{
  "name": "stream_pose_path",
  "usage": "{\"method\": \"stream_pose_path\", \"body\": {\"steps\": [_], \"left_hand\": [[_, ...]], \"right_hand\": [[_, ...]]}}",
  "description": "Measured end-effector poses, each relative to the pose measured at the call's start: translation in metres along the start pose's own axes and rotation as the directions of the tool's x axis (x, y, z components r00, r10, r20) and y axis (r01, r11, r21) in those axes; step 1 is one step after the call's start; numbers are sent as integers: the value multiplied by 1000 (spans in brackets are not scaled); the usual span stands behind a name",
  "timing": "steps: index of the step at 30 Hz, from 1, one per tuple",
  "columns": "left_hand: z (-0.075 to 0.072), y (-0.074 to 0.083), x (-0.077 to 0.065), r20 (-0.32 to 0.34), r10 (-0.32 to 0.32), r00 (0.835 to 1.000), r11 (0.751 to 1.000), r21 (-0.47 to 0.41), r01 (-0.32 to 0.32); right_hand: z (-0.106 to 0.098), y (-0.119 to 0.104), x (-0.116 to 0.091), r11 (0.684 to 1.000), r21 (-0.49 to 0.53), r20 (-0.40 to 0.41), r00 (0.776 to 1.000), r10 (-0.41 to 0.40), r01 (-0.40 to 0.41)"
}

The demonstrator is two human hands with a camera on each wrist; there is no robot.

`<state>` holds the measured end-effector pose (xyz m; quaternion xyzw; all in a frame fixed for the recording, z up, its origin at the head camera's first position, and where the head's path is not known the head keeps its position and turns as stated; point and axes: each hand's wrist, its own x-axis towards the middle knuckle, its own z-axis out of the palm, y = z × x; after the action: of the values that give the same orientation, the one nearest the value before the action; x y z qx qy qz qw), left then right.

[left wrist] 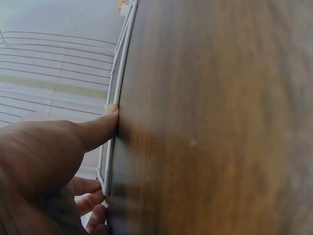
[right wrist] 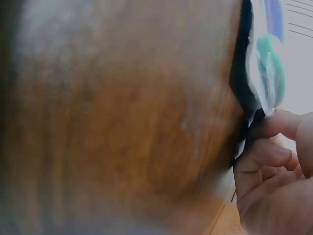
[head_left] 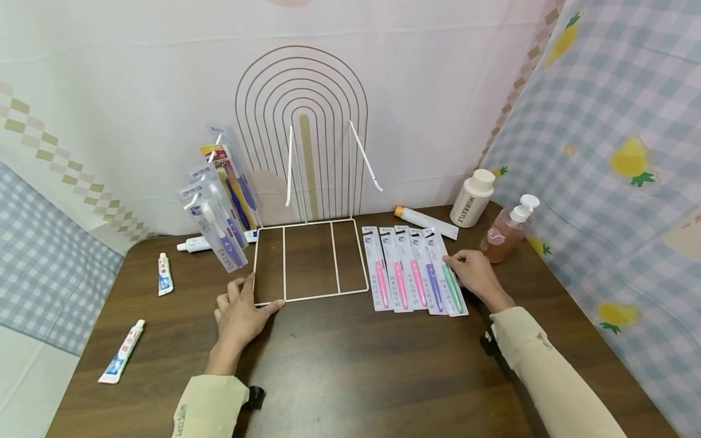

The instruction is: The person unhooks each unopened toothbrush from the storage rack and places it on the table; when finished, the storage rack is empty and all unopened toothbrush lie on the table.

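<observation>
A white wire rack [head_left: 312,298] with two raised hooks stands at the back of the wooden table. My left hand [head_left: 241,313] holds its front left corner; the thumb lies along the front wire and the fingers curl at the side, as the left wrist view shows. Right of the rack lies a row of packaged toothbrushes, with pink [head_left: 402,283], purple [head_left: 434,286] and green handles. My right hand [head_left: 475,274] pinches the edge of the rightmost pack, the green toothbrush [head_left: 452,289]. That pack's edge is lifted off the table in the right wrist view [right wrist: 269,68].
More packaged toothbrushes [head_left: 221,228] hang on hooks left of the rack. Toothpaste tubes [head_left: 123,353] [head_left: 165,274] lie at the left, another tube [head_left: 197,244] behind the hanging packs. An orange-capped tube [head_left: 429,222], a white bottle [head_left: 472,199] and a pump bottle [head_left: 504,234] are at the back right.
</observation>
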<state>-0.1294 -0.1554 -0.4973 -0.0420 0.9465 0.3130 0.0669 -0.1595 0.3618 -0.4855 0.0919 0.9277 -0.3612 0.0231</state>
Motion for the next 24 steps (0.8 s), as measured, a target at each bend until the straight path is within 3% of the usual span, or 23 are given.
{"method": "stream_pose_path", "body": {"steps": [24], "left_hand": [[1, 0, -3, -30, 17, 999, 1000, -5, -17]], "right_hand": [[0, 0, -7, 1000, -23, -30, 999, 20, -21]]}}
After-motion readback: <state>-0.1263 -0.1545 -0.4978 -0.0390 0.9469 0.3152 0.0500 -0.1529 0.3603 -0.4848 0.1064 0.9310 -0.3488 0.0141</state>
